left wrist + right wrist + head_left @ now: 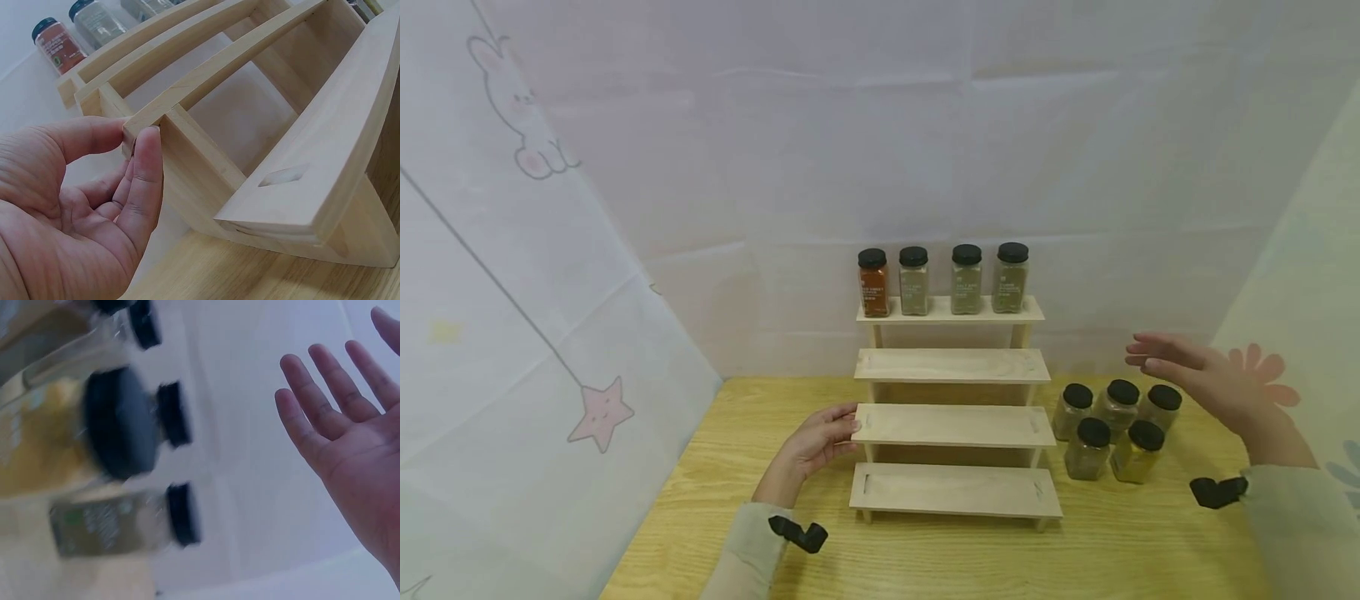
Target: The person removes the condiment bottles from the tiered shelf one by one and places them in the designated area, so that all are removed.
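A wooden four-tier spice rack point(953, 425) stands on the table. At its left side my left hand point(822, 439) pinches the end of the second tier from the bottom; the left wrist view shows thumb and finger on that board's corner point(139, 125). Four-sided glass spice jars with black lids line the top tier, among them a red-orange one point(873, 283) at the left end. Right of the rack stand several more jars, one with yellow contents point(1137, 452). Over and behind these hovers my right hand point(1213, 385), fingers extended, holding nothing.
The wood-grain table point(925, 558) extends in front of the rack. A pale cloth backdrop point(760, 183) hangs close behind, with printed side panels at left and right. The lower three tiers point(955, 490) carry no jars.
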### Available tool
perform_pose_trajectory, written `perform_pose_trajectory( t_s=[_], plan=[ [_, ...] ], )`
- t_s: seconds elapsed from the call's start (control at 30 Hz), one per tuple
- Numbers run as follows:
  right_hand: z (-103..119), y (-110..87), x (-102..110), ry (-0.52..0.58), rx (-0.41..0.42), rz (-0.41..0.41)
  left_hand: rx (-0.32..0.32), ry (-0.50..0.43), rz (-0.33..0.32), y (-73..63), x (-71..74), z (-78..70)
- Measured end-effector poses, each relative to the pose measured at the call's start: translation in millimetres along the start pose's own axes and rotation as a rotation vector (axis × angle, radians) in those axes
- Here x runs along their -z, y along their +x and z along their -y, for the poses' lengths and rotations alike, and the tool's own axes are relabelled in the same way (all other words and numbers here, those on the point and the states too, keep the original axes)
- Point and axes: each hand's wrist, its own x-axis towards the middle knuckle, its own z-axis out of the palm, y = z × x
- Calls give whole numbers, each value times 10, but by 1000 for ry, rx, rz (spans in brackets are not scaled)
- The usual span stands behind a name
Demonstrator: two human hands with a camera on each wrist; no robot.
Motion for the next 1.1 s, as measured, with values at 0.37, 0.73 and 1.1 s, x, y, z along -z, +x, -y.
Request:
perform_pose_trajectory(
  t_s=[0.37,0.73,1.1],
  plan=[
    [474,443,49,-25,5,15,-1,-6,1,2,-2,0],
    [803,789,13,-40,-6,26,1,-16,15,11,2,-7],
    [987,1092,-127,54,26,36,-4,7,-5,-1,-11,-21]
  ],
)
